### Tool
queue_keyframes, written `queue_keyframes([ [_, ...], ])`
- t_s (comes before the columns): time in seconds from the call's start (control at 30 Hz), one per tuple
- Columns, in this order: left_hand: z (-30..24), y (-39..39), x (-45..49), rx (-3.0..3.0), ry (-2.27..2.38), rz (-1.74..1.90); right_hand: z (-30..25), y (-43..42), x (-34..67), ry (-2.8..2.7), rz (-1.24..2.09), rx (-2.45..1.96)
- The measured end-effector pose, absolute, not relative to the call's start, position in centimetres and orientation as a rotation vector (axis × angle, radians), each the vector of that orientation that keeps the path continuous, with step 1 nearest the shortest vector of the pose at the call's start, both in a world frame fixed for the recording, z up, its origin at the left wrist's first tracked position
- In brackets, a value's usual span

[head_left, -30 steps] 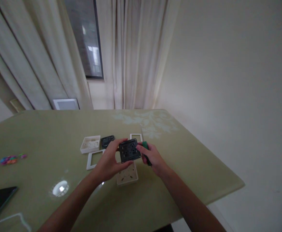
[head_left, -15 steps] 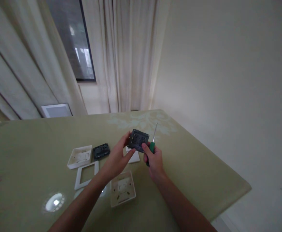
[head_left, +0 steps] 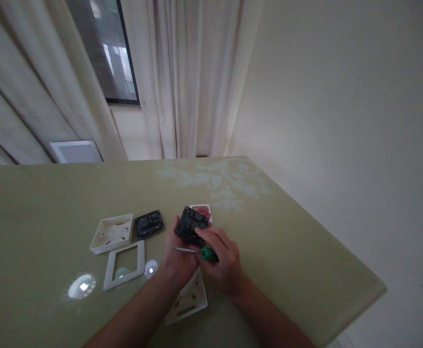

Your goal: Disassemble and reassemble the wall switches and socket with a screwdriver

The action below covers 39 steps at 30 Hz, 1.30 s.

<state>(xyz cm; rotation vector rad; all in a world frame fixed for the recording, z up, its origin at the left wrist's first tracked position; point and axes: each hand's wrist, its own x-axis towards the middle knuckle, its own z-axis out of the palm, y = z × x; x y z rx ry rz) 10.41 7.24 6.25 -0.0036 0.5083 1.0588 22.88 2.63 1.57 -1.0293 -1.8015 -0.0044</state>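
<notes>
A black plastic wall-socket insert (head_left: 189, 223) rests in my left hand (head_left: 178, 258), which supports it from beneath with the fingers showing past its far side. My right hand (head_left: 228, 258) grips a screwdriver with a green handle (head_left: 209, 254), its metal shaft pointing left across my left palm. Fingertips of the right hand touch the near edge of the insert. Below my hands lies a white square mounting box (head_left: 200, 302), partly covered by them. Just behind the insert, a white plate (head_left: 210, 215) shows in part.
Left of my hands are a second black insert (head_left: 149, 224), another white mounting box (head_left: 99, 249) and a white cover frame (head_left: 141, 256), all on the green-covered table (head_left: 287, 251). A wall (head_left: 342, 145) borders the table's right side; curtains (head_left: 197, 87) hang beyond the far edge.
The insert has turned and come nearer, and my left hand has shifted beneath it. The screwdriver has swung from pointing away to pointing left. More of the white plate is covered.
</notes>
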Motion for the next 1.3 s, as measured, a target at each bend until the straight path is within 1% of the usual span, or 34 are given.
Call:
queue_keyframes([
  [0.13, 6.4, 7.4, 10.4, -0.056, 0.454, 1.070, 2.1, 2.6, 23.6, -1.806, 0.031, -0.980],
  [0.3, 6.7, 7.4, 10.3, -0.064, 0.435, 1.134, 2.8, 3.0, 24.1, -1.688, 0.124, -1.101],
  [0.7, 8.5, 6.9, 10.5, -0.135, 0.562, 1.122, 2.4, 3.3, 24.1, -1.750, 0.246, -1.114],
  [0.83, 8.4, 7.0, 10.5, -0.086, 0.543, 1.111, 2.4, 3.5, 24.3, -1.748, 0.298, -1.125],
  [0.97, 8.0, 7.0, 10.7, -0.050, 0.575, 1.128, 2.6, 3.4, 24.5, -1.777, 0.275, -1.159],
  [1.3, 5.6, 7.0, 10.8, 0.034, 0.594, 1.109, 2.4, 3.0, 24.7, -1.818, 0.272, -1.303],
])
